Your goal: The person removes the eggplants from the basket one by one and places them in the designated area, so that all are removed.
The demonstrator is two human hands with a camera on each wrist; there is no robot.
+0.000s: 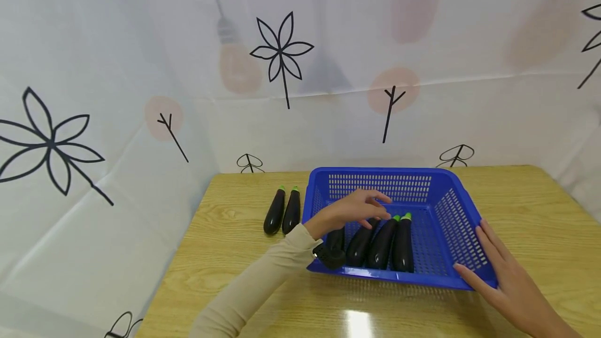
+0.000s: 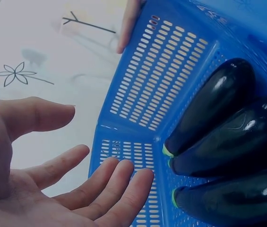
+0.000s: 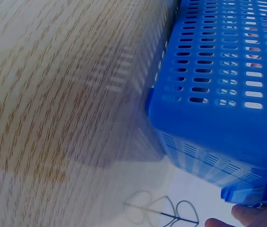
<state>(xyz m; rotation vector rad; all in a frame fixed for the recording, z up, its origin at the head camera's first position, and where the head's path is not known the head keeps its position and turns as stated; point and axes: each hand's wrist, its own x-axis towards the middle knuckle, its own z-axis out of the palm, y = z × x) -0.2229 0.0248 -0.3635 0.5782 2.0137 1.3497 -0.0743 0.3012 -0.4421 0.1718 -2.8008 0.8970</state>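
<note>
My left hand (image 1: 358, 207) hovers over the blue plastic basket (image 1: 375, 172), its fingers loosely spread. Nothing lies between those fingers, and the left wrist view shows the bare palm (image 2: 53, 208) beside the basket wall. Several dark glossy eggplants with green stem ends, one of them the rightmost eggplant (image 1: 403, 246), lie side by side in the basket. Part of the leftmost eggplant (image 1: 336, 239) is hidden by the left wrist. At the basket's front right corner my right hand (image 1: 514, 286) holds the rim, thumb on the inner side and fingers along the outside.
Two more eggplants, a left one (image 1: 275, 212) and a right one (image 1: 291, 210), lie on the wooden table (image 1: 216, 265) left of the basket. A white patterned cloth (image 1: 328, 119) hangs behind the table and along its left side.
</note>
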